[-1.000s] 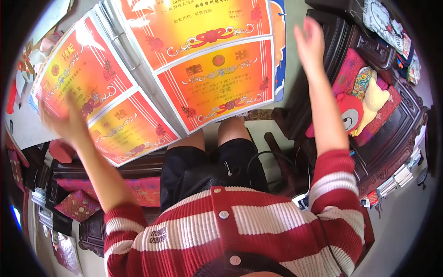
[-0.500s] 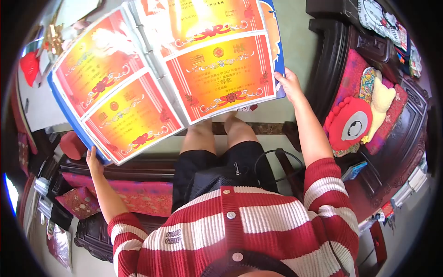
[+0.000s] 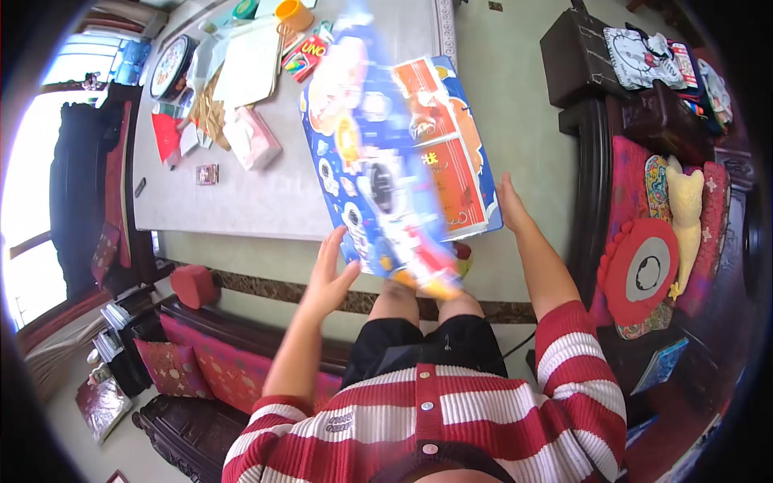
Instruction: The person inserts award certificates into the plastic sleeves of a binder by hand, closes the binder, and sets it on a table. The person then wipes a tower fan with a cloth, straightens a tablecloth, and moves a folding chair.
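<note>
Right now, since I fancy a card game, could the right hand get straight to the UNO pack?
Probably not straight: the partly open binder lies between the right hand and the UNO pack, which sits on the table beyond it.

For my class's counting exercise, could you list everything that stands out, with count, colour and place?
Binder: one, blue, centre
Certificates: two showing, red-orange, inside binder
Table: one, pale grey, upper left
UNO box: one, red, on table
Cup: one, orange, table's far side
Soft pack: one, pink-white, on table
Clutter: count unclear, mixed colours, table's left
Wooden seats: at least two, dark, both sides
Round plush: one, red, right seat
Long plush: one, yellow, beside it
Left hand: one, bare, by binder's corner
Right hand: one, bare, beside binder's right edge
Sweater: one, red-white, bottom
</note>
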The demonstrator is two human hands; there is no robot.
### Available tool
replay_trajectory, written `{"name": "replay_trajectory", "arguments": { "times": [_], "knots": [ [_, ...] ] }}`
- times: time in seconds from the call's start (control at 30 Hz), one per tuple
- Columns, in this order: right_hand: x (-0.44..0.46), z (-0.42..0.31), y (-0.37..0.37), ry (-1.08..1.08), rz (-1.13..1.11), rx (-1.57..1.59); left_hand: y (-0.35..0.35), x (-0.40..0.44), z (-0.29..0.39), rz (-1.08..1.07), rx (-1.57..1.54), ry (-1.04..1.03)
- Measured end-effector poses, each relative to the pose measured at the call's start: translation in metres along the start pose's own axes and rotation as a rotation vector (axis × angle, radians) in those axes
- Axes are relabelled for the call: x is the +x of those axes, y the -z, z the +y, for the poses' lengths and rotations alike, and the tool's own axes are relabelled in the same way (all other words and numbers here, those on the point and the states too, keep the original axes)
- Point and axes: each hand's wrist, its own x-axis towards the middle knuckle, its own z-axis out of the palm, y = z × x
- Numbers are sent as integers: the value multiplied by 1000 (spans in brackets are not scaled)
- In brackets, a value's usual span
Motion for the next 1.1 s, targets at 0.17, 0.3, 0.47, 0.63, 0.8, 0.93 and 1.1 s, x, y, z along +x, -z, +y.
{"name": "replay_trajectory", "arguments": {
  "times": [0.17,0.3,0.47,0.63,0.8,0.93,1.1],
  "knots": [
    [-13,-20,-4,-38,-74,68,-104,32,-166,158,-213,610],
    [-2,-3,0,204,196,-579,-110,39,-165,57,-904,704],
    [-70,12,-48,522,484,-479,-88,-3,-146,68,-900,265],
    [-227,29,-79,658,673,-594,-19,-33,-41,-257,-638,-213],
    [-271,46,-248,961,1187,-228,127,92,26,-710,-442,-288],
    [-286,48,-339,1051,1457,219,173,178,117,-1132,-395,-345],
    [-306,9,-447,1031,1672,414,173,231,242,-1579,-422,-80]
  ]
}}
